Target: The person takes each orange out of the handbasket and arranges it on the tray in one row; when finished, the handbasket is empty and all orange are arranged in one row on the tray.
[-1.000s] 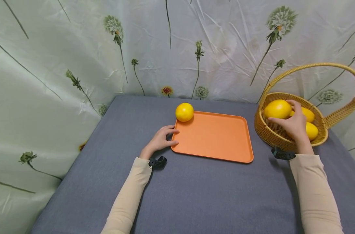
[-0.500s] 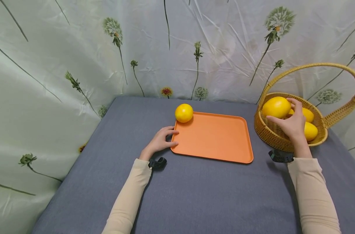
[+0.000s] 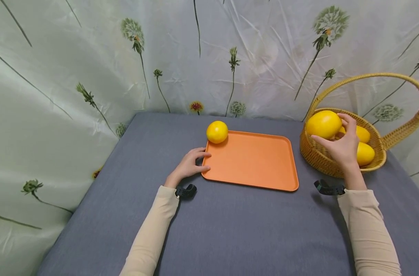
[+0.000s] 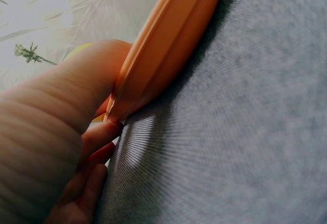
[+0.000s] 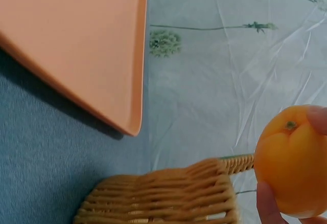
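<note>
My right hand [image 3: 344, 147] holds a large yellow-orange orange [image 3: 324, 125] just above the left side of a wicker basket [image 3: 314, 155]. In the right wrist view the orange [image 5: 291, 160] shows a small green stem end, with fingertips against its sides. Several more yellow fruits [image 3: 365, 154] lie in the basket, partly hidden behind this hand. My left hand [image 3: 188, 165] grips the left rim of an orange tray [image 3: 252, 161], thumb and a finger reaching over it. A round yellow fruit [image 3: 217, 132] sits at the tray's far left corner. In the left wrist view, fingers touch the tray's edge [image 4: 163, 40].
The basket's tall arched handle [image 3: 375, 76] rises over its opening. Tray and basket stand on a table with a grey-blue cloth [image 3: 250, 230]. A flower-printed curtain [image 3: 181, 57] hangs behind and along the left side.
The right hand has lifted the orange slightly and moved it a little left over the basket. The left hand, the tray and its fruit have stayed in place.
</note>
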A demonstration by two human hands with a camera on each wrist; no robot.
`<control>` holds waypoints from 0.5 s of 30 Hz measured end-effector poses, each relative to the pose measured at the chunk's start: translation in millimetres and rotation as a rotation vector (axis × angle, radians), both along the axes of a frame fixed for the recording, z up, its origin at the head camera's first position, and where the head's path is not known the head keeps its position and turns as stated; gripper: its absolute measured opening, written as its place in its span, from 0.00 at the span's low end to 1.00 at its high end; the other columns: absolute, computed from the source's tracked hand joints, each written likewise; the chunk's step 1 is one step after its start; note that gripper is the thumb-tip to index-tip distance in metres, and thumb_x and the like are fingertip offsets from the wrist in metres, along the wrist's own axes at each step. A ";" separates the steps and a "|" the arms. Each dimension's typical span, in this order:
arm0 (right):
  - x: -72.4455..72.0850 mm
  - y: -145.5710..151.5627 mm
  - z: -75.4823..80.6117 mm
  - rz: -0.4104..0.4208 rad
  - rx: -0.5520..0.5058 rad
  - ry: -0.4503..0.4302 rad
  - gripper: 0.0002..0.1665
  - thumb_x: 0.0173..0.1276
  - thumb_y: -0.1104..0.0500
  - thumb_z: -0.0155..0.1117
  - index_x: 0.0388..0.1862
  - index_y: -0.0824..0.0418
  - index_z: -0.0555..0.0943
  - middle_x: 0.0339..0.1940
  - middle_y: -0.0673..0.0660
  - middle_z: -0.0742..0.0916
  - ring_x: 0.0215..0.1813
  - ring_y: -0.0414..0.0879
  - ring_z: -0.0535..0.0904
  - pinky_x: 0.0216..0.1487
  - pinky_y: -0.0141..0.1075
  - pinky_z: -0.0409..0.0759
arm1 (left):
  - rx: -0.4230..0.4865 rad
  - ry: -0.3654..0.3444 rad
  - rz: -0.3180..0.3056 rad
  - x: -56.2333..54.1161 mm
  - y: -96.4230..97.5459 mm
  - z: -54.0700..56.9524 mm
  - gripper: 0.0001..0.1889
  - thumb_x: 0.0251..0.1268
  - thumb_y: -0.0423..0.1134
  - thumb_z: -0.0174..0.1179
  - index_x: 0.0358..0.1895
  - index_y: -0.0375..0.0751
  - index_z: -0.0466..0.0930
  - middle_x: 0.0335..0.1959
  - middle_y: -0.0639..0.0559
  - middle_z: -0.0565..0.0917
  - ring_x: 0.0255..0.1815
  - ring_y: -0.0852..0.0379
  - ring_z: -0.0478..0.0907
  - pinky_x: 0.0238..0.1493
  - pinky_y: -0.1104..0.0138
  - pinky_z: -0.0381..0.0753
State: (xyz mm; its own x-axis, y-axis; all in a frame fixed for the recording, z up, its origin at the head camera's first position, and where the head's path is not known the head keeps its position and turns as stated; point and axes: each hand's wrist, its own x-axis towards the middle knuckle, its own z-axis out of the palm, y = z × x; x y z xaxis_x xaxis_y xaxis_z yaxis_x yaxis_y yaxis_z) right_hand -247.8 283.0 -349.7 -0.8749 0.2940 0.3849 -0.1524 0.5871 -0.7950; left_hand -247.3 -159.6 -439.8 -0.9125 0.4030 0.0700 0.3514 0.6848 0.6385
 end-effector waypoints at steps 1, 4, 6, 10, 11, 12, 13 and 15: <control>0.4 -1.4 0.7 0.005 -0.008 0.008 0.50 0.46 0.61 0.76 0.66 0.41 0.62 0.63 0.57 0.72 0.38 0.27 0.69 0.38 0.16 0.68 | -0.003 0.001 0.001 -0.4 0.1 0.4 0.27 0.55 0.46 0.67 0.59 0.44 0.76 0.68 0.40 0.68 0.71 0.42 0.61 0.71 0.47 0.59; 1.6 -5.0 2.0 0.026 -0.030 0.023 0.50 0.46 0.64 0.75 0.66 0.42 0.62 0.62 0.53 0.72 0.38 0.27 0.71 0.35 0.14 0.70 | -0.005 0.000 0.002 -1.1 0.1 2.1 0.27 0.55 0.46 0.67 0.59 0.44 0.76 0.68 0.40 0.68 0.71 0.41 0.61 0.71 0.47 0.59; 2.4 -7.4 2.2 0.043 -0.039 0.031 0.50 0.46 0.65 0.75 0.66 0.43 0.62 0.60 0.51 0.72 0.37 0.27 0.72 0.34 0.13 0.71 | -0.005 -0.003 0.003 -1.1 0.3 3.2 0.27 0.55 0.46 0.67 0.59 0.44 0.76 0.68 0.40 0.68 0.71 0.41 0.61 0.71 0.47 0.59; 2.6 -11.9 1.4 0.075 -0.033 0.045 0.50 0.45 0.66 0.75 0.66 0.45 0.63 0.58 0.48 0.73 0.35 0.29 0.72 0.33 0.13 0.72 | -0.010 -0.003 0.002 -1.0 0.8 3.9 0.27 0.55 0.47 0.66 0.59 0.44 0.76 0.68 0.40 0.68 0.71 0.42 0.61 0.71 0.47 0.59; 2.4 -13.1 1.0 0.082 -0.027 0.044 0.49 0.46 0.66 0.75 0.66 0.45 0.63 0.58 0.49 0.74 0.35 0.30 0.72 0.32 0.13 0.72 | -0.010 -0.004 0.002 -0.9 0.8 3.7 0.27 0.55 0.47 0.66 0.59 0.44 0.76 0.68 0.41 0.68 0.71 0.42 0.61 0.71 0.47 0.59; 2.0 -14.4 0.7 0.091 -0.025 0.045 0.49 0.46 0.66 0.75 0.66 0.46 0.63 0.58 0.51 0.74 0.34 0.30 0.72 0.32 0.13 0.72 | -0.011 -0.004 0.002 -1.0 0.7 3.4 0.27 0.55 0.46 0.66 0.59 0.44 0.76 0.68 0.40 0.68 0.71 0.42 0.61 0.71 0.47 0.59; 1.7 -15.7 0.4 0.099 -0.020 0.044 0.49 0.46 0.65 0.75 0.66 0.46 0.63 0.59 0.52 0.74 0.34 0.29 0.72 0.33 0.13 0.72 | -0.011 -0.004 0.003 -1.0 0.6 2.9 0.27 0.55 0.47 0.67 0.59 0.44 0.76 0.68 0.40 0.68 0.71 0.42 0.61 0.71 0.47 0.59; 1.0 -18.4 0.0 0.116 -0.007 0.034 0.49 0.46 0.64 0.75 0.67 0.47 0.62 0.61 0.56 0.73 0.35 0.29 0.71 0.33 0.13 0.71 | -0.012 -0.006 0.005 -1.3 0.4 1.8 0.27 0.55 0.47 0.67 0.59 0.44 0.76 0.68 0.41 0.68 0.71 0.42 0.61 0.71 0.48 0.59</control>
